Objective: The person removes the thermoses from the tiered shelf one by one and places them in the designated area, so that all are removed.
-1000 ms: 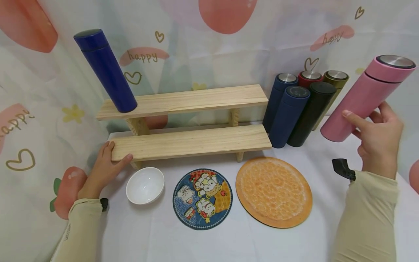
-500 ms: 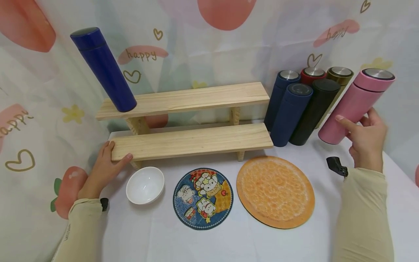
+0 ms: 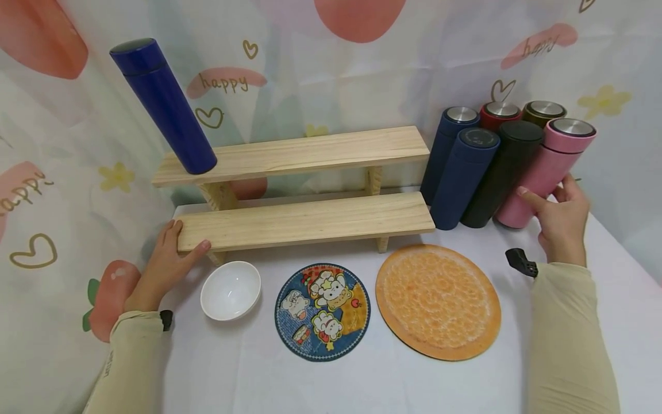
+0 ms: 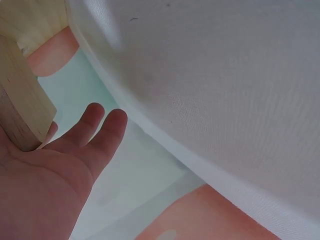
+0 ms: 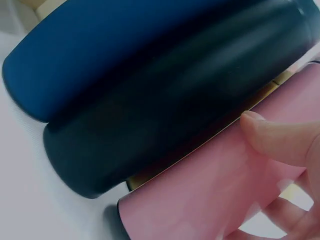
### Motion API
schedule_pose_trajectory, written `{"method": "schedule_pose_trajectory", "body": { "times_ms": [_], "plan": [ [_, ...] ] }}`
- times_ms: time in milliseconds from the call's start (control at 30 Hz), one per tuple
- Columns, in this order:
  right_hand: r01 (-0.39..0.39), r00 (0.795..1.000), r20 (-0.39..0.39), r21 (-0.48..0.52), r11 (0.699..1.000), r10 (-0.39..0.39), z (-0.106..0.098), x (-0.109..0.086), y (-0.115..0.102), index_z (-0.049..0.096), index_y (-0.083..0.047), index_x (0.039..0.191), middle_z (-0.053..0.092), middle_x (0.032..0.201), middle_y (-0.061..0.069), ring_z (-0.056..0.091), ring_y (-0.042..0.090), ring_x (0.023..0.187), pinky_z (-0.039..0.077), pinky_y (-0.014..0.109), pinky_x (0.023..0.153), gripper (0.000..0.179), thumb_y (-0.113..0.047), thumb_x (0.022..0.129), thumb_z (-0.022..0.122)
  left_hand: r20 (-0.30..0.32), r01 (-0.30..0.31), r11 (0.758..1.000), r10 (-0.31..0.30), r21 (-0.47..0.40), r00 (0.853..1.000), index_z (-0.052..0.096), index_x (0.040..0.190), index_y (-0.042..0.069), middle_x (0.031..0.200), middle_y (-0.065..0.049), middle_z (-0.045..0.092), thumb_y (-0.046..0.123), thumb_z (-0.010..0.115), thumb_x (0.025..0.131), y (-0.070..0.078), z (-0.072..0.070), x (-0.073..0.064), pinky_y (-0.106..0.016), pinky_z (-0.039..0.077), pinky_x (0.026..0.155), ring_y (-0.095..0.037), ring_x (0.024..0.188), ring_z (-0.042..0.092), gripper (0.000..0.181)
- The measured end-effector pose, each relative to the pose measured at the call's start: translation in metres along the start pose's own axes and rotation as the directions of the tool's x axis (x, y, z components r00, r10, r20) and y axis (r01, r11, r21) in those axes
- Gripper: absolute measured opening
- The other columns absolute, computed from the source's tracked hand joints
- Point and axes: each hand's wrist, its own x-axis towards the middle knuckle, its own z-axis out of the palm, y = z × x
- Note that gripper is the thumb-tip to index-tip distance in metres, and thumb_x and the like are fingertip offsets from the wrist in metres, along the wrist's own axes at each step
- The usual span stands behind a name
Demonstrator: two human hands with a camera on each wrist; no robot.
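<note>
My right hand grips the lower half of a pink thermos bottle, thumb on the near side and fingers round the far side. The bottle stands close beside a black thermos, its base near the white cloth. In the right wrist view the thumb lies along the pink bottle, next to the black one. My left hand rests on the left end of the two-tier wooden shelf, thumb along its front edge. In the left wrist view two of its fingers stretch out straight past the wood.
A blue thermos stands on the upper tier's left end. Navy bottles, a red one and an olive-gold one cluster right of the shelf. In front lie a white bowl, a cartoon mat and an orange mat.
My right hand has brought the pink thermos left and down, from apart on the right to beside the black bottle. My left hand has stayed on the shelf end.
</note>
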Motion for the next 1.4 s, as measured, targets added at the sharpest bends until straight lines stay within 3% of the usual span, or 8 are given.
{"method": "schedule_pose_trajectory", "body": {
  "times_ms": [33,133,233,333,667,933,1267,1400],
  "plan": [
    [0.011,1.0,0.0,0.006,1.0,-0.011,0.0,0.001,0.002,0.058,-0.035,0.156,0.051,0.154,-0.004,0.046,0.012,0.137,0.055,0.016,0.086,0.078,-0.009,0.089,0.088,0.0,0.001,1.0,-0.001,0.002,1.0,0.003,0.168,-0.005,0.173,-0.034,-0.002,0.065,0.059,0.102,0.0,0.0,0.0,-0.076,0.018,0.119,-0.06,0.155,0.011,0.112],
    [0.034,0.999,-0.003,-0.002,0.999,-0.034,0.002,0.005,0.008,0.057,-0.035,0.156,0.05,0.156,-0.003,0.045,0.012,0.139,0.052,0.02,0.097,0.078,-0.008,0.09,0.087,-0.002,0.0,1.0,0.0,0.001,1.0,0.003,0.168,-0.006,0.173,-0.035,-0.003,0.065,0.059,0.103,-0.001,0.0,0.0,-0.076,0.018,0.119,-0.059,0.155,0.01,0.111],
    [0.045,0.999,-0.009,-0.031,0.999,-0.045,0.003,0.007,0.013,0.054,-0.037,0.158,0.049,0.16,-0.003,0.044,0.012,0.142,0.038,0.033,0.119,0.078,-0.01,0.091,0.087,-0.002,-0.001,1.0,0.001,0.0,1.0,0.003,0.168,-0.005,0.173,-0.034,-0.003,0.065,0.059,0.103,-0.001,0.0,0.001,-0.076,0.018,0.119,-0.059,0.155,0.01,0.111],
    [0.05,0.999,-0.009,-0.044,0.998,-0.051,0.004,0.008,0.016,0.052,-0.038,0.159,0.047,0.162,-0.004,0.042,0.013,0.145,0.024,0.042,0.126,0.079,-0.011,0.093,0.085,-0.003,-0.004,1.0,0.004,-0.001,1.0,0.003,0.169,-0.005,0.173,-0.034,-0.003,0.065,0.059,0.103,-0.001,0.0,0.001,-0.075,0.018,0.12,-0.059,0.155,0.01,0.112],
    [0.105,0.994,0.005,-0.079,0.991,-0.105,0.008,0.013,0.021,0.049,-0.037,0.16,0.044,0.165,-0.003,0.04,0.014,0.148,0.021,0.041,0.128,0.076,-0.012,0.096,0.081,-0.006,-0.004,1.0,0.004,0.007,1.0,0.003,0.169,-0.005,0.173,-0.034,-0.002,0.065,0.06,0.102,-0.002,-0.001,-0.001,-0.075,0.018,0.12,-0.059,0.156,0.01,0.112],
    [0.091,0.996,0.003,-0.161,0.983,-0.092,0.009,0.01,0.02,0.044,-0.037,0.162,0.041,0.167,-0.004,0.037,0.013,0.15,0.021,0.037,0.127,0.074,-0.013,0.1,0.077,-0.005,0.0,1.0,0.0,0.012,1.0,0.002,0.169,-0.005,0.173,-0.033,-0.004,0.066,0.058,0.103,0.0,-0.003,0.001,-0.076,0.019,0.119,-0.059,0.155,0.012,0.112],
    [0.055,0.998,0.016,-0.123,0.991,-0.053,0.009,0.005,0.016,0.035,-0.038,0.167,0.04,0.169,-0.002,0.042,0.016,0.147,0.021,0.037,0.127,0.081,-0.013,0.101,0.076,0.011,0.01,1.0,-0.01,-0.008,1.0,0.0,0.169,-0.005,0.173,-0.033,-0.005,0.065,0.058,0.103,0.003,-0.002,-0.002,-0.075,0.018,0.12,-0.059,0.156,0.01,0.112],
    [0.072,0.997,-0.009,-0.066,0.995,-0.073,0.007,0.002,0.009,0.022,-0.034,0.172,0.028,0.175,-0.006,0.03,0.012,0.157,0.022,0.027,0.124,0.09,-0.011,0.102,0.075,0.013,0.009,1.0,-0.008,-0.015,1.0,0.0,0.168,-0.005,0.173,-0.033,-0.006,0.065,0.057,0.103,0.002,-0.003,-0.001,-0.075,0.018,0.12,-0.059,0.155,0.01,0.112]
  ]
}}
